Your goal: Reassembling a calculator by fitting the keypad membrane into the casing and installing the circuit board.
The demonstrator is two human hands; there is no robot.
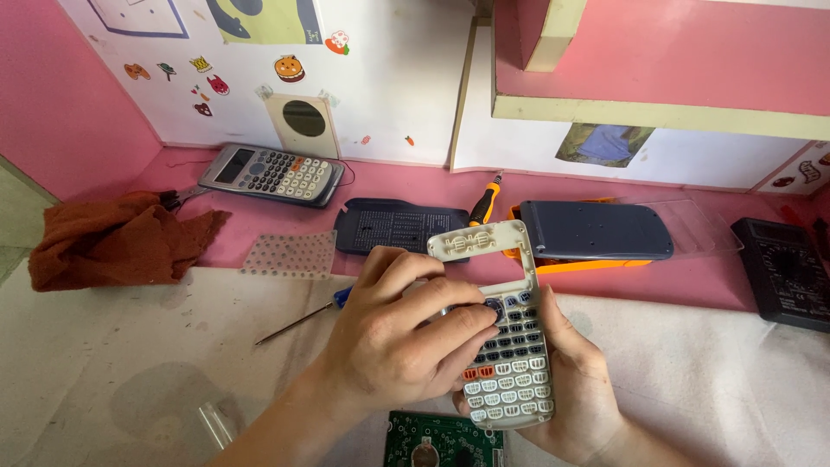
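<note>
The pink counter (415, 195) fills the middle of the frame, with a white cloth (130, 363) over its lower part. At the left lies a crumpled rust-brown rag (112, 238). At the right centre a dark blue calculator body (596, 229) rests on an orange tray (596, 259). In the upper left lies a grey scientific calculator (272, 173). In the lower centre, the white plastic calculator front cover (510, 346) is held upright-tilted: the right hand (575, 389) supports it from behind, its fingers wrapped on it, and the left hand (398, 333) presses its fingers on the key openings. A green circuit board (445, 441) lies below, at the bottom edge.
</note>
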